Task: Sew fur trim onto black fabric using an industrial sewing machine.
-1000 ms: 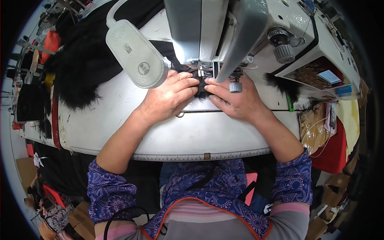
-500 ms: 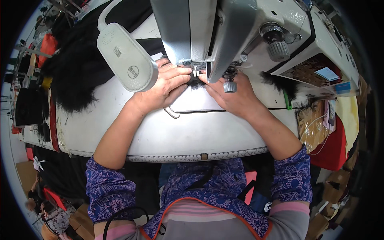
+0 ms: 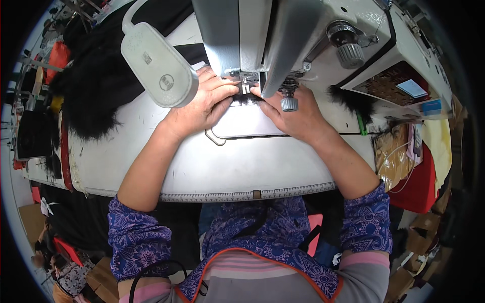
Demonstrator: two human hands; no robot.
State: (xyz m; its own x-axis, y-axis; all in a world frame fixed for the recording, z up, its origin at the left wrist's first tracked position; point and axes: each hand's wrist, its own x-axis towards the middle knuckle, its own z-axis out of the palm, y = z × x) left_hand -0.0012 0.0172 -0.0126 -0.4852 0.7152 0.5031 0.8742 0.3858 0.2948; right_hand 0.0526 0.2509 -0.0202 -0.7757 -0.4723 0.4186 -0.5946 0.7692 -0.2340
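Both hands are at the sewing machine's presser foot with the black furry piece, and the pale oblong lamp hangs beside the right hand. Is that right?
Not quite: the pale oblong lamp hangs beside the left hand, not the right hand, as the head view shows. The rest holds: both are at the presser foot of the sewing machine with the black furry piece.

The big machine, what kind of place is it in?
Probably a sewing workshop: that looks like a sewing machine, with black fluffy material between the left hand and right hand, and a ruler strip edging the table.
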